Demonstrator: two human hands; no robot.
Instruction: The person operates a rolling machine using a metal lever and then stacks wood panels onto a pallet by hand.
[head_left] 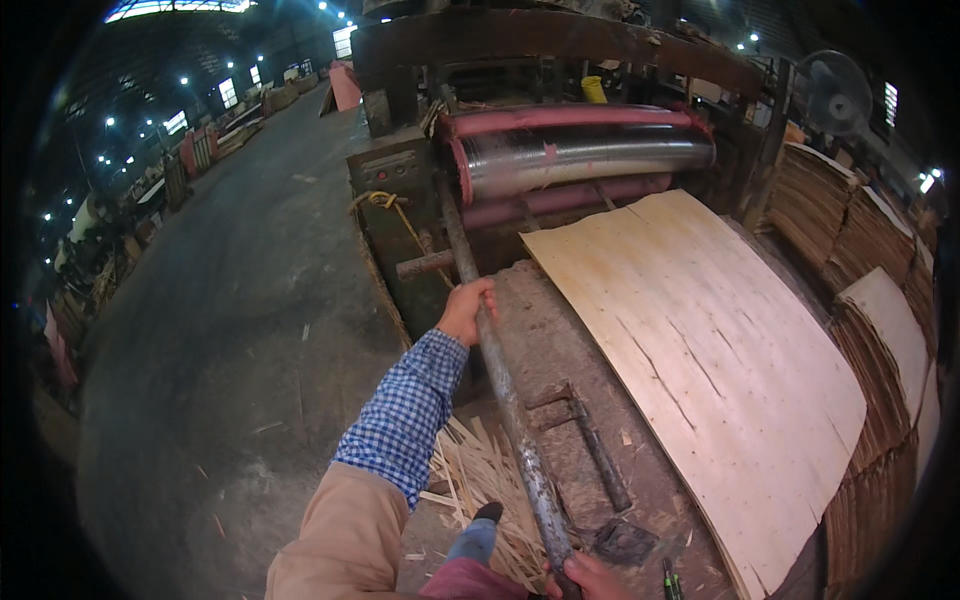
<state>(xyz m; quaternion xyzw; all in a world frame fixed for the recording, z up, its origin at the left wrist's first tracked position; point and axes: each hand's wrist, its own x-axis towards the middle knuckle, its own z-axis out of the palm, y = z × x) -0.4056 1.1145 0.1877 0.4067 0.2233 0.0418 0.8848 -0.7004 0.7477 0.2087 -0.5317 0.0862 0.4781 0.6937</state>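
Observation:
A long, worn metal pipe [520,430] slants from beside the roller machine toward me. My left hand [466,312], below a blue checked cuff, is closed around its upper part. At the lower edge my right hand [592,577], partly cut off, is closed at the pipe's near end. To the right, a pale sheet of wood veneer [700,350] with several dark splits lies with its far edge close to the rollers [590,155], which are shiny metal and pink. A bent metal handle [600,455] rests on the dusty surface between pipe and veneer.
A control box [385,185] with red buttons and yellow rope [380,200] stands left of the rollers. Thin wood strips [480,480] litter the floor by my foot. Stacked brown veneer sheets [880,400] rise at the right. A green-and-black tool [670,580] lies near the lower edge.

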